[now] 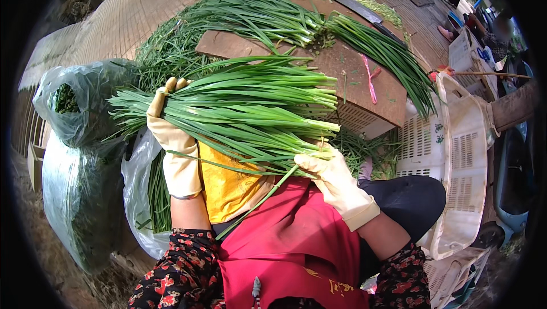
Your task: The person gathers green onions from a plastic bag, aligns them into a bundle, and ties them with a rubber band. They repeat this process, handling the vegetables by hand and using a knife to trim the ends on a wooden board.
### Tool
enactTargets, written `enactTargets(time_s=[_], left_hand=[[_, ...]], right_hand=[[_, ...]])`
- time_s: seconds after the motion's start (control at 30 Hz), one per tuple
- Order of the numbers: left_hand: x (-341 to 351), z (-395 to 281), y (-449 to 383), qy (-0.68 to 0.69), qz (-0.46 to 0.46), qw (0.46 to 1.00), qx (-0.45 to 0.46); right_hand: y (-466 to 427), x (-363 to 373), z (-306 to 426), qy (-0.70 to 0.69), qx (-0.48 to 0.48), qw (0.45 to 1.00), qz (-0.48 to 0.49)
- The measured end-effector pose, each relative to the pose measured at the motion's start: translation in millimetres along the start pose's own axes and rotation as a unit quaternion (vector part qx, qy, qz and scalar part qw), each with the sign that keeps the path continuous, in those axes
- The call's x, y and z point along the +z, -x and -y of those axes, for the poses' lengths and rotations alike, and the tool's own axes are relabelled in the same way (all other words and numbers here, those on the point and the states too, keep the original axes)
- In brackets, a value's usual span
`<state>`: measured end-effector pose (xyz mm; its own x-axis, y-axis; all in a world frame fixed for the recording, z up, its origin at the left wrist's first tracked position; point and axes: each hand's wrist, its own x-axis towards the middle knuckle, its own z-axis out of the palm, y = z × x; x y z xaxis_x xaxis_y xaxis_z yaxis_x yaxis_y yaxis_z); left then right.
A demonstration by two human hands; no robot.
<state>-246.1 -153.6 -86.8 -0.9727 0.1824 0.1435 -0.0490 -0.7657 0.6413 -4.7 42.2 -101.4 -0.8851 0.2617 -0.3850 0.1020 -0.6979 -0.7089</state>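
Observation:
My left hand [164,108], in a cream rubber glove, is closed round the leafy end of a large bunch of Chinese chives [243,108]. The bunch fans out over my lap, its pale cut ends pointing right. In a matching glove, my right hand [329,172] grips stems at the bunch's lower right; one bent stalk hangs down from there. Beyond, on a wooden board [380,91], lie a loose pile of chives [256,12], a smaller bundle [380,52], a cleaver [357,8] with a dark handle and a pink tie [369,79].
Plastic bags of greens [77,193] stand at the left, beside an open bag of chives [159,193]. White plastic crates [444,155] stand at the right. Loose greens [160,48] lie heaped left of the board. A person [498,37] sits at the far right.

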Motion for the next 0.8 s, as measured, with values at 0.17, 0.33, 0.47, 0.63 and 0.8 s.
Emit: enactTargets(time_s=[0.17, 0.33, 0.47, 0.63, 0.8], left_hand=[[1.0, 7.4, -1.2, 0.047, -0.004, 0.999, -0.021], [7.9, 3.0, 1.3, 0.064, 0.013, 0.997, -0.046], [7.7, 0.9, 0.7, 0.053, 0.019, 0.998, -0.038], [1.0, 3.9, -1.4, 0.029, 0.014, 0.999, -0.024], [1.2, 0.5, -1.6, 0.024, -0.004, 1.0, -0.003]], right_hand=[[6.5, -7.5, 15.0, 0.092, 0.018, 0.996, 0.009], [10.1, -8.5, 28.5, 0.258, 0.05, 0.965, 0.003], [14.2, -14.6, 39.9, 0.343, 0.073, 0.936, -0.016], [27.9, -53.3, 47.8, 0.537, 0.094, 0.825, -0.15], [34.0, -102.1, 53.8, 0.793, 0.069, 0.579, -0.179]])
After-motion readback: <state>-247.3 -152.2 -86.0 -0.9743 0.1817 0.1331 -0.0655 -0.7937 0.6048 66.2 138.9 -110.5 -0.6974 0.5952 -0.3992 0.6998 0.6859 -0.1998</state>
